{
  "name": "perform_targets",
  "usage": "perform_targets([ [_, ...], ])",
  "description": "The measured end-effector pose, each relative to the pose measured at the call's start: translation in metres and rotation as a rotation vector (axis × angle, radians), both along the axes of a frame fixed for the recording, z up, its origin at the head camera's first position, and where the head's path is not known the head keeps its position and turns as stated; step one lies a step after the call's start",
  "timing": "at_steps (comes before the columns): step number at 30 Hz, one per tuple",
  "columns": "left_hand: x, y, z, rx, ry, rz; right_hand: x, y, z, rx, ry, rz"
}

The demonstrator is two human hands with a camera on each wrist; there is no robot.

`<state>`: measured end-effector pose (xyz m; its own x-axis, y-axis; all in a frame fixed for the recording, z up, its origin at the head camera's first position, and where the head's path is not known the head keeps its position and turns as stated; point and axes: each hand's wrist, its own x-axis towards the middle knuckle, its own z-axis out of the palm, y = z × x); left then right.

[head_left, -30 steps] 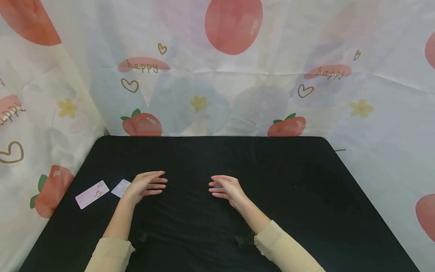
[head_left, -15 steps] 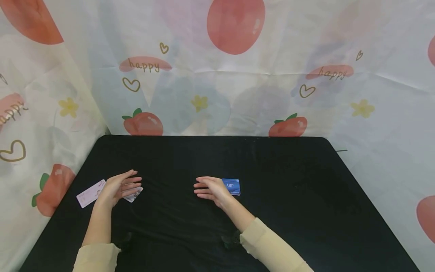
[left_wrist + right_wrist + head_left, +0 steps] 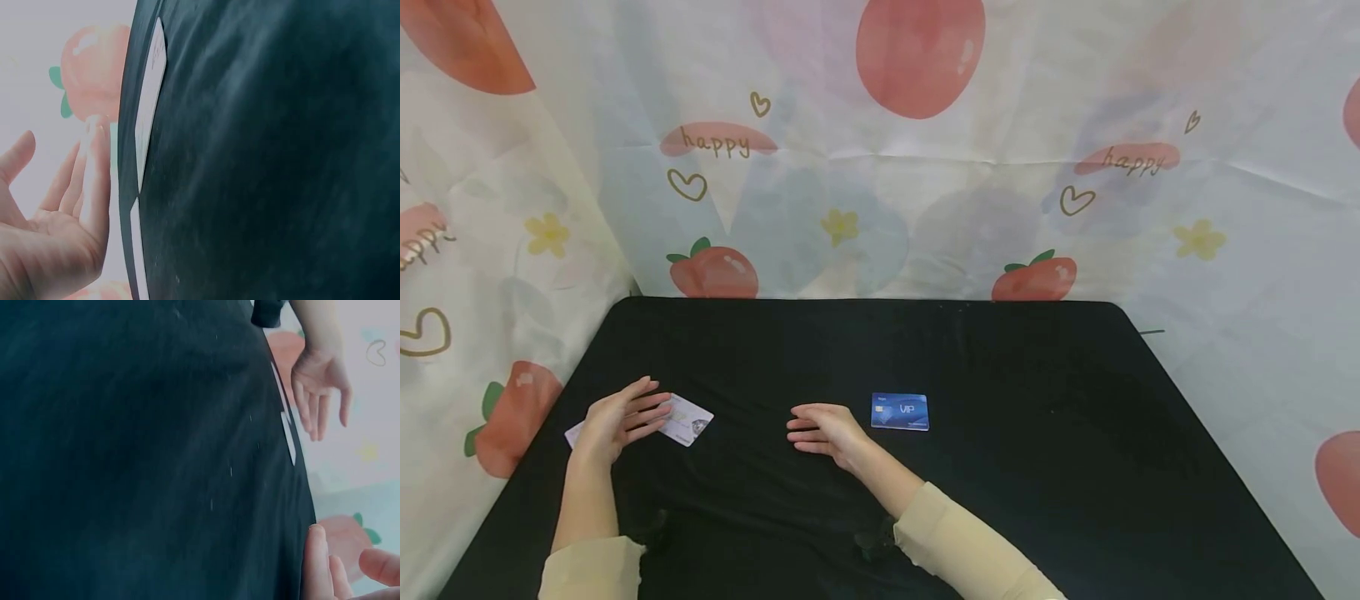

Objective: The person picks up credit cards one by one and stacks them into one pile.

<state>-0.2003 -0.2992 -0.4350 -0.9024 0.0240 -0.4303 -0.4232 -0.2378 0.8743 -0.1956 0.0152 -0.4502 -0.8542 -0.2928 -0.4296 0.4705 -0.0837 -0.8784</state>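
Note:
My left hand (image 3: 617, 421) hovers over the left side of the table, fingers extended and nothing held. In the head view it covers most of a pink card (image 3: 572, 434), leaving just a corner showing. Past its fingertips lies a pale silver card (image 3: 690, 420). Both cards rest on the cloth below the hand (image 3: 62, 231) in the left wrist view. My right hand (image 3: 831, 433), loosely extended and holding nothing, is over the middle, left of a blue VIP card (image 3: 900, 412). The right wrist view catches its fingers (image 3: 317, 562) at the lower right.
A black cloth-covered table (image 3: 1037, 467) spreads under both hands, with slight wrinkles near the middle. Fruit-printed white curtains (image 3: 880, 208) stand behind its far edge and along the left side.
Both hands have swept left. The right hand has uncovered the blue VIP card; the left has passed over the silver card and now covers most of the pink one.

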Motion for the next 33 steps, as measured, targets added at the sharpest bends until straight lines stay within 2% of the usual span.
perform_targets([
  [3,0.000,-0.006,-0.002,-0.034,-0.006,0.015,-0.002,-0.010,-0.012,-0.051,-0.021,0.010],
  [9,0.002,-0.017,-0.004,-0.085,-0.020,0.042,0.003,-0.031,-0.012,-0.144,-0.048,0.059],
  [19,0.005,-0.032,-0.008,-0.041,-0.037,0.105,0.006,-0.060,-0.015,-0.260,-0.098,0.093],
  [28,0.003,-0.036,-0.012,-0.040,-0.072,0.083,0.007,-0.076,-0.015,-0.339,-0.156,0.086],
  [33,0.001,-0.039,-0.013,-0.074,-0.077,0.042,0.005,-0.082,-0.018,-0.388,-0.202,0.073],
])
